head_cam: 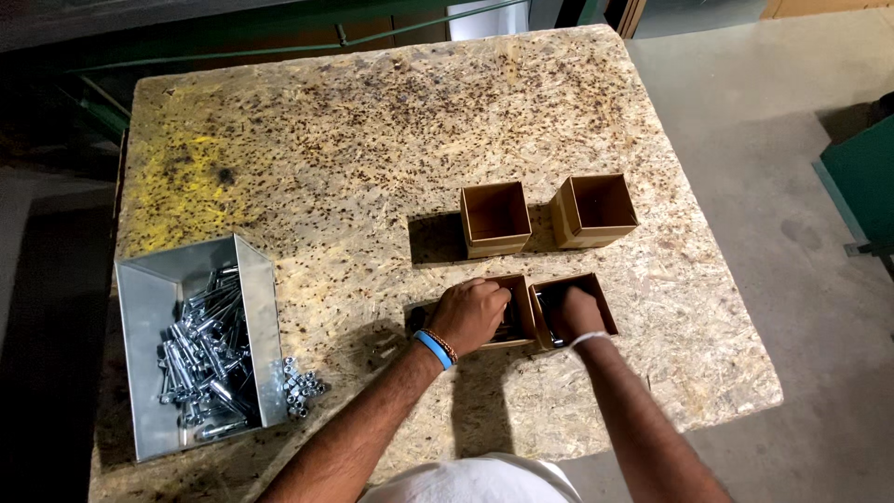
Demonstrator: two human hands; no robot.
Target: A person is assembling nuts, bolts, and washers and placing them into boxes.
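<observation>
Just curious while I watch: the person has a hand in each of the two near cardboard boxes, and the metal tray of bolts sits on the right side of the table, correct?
Not quite. The head view shows the metal tray of bolts on the left side of the table, not the right. The rest holds: the left hand and right hand are each in a near cardboard box.

place: workshop
bench: rough chipboard table point(372, 140), stained
hardware: metal bin point(149, 307) of steel bolts point(205, 354), loose nuts point(303, 382) beside it
floor: bare concrete floor point(773, 140)
</observation>
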